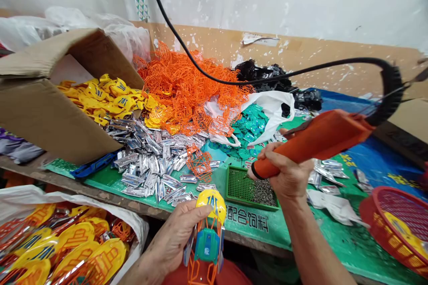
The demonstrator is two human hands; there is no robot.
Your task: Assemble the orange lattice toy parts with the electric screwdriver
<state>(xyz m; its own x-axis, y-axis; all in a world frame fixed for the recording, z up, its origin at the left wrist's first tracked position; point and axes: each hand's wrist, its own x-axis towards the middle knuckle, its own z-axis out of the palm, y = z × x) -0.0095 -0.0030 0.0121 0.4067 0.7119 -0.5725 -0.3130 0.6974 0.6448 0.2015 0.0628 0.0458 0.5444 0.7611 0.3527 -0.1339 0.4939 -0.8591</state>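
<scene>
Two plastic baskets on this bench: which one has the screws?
The green rectangular basket, with screws heaped at its right, by the orange corded driver's tip; the red basket, far right, shows yellow plastic instead.

Place: assembly workshop; corded tool [317,142]; green basket [238,187] of screws [263,192]; heaped orange parts [187,82]; boxed yellow parts [115,93]
</scene>
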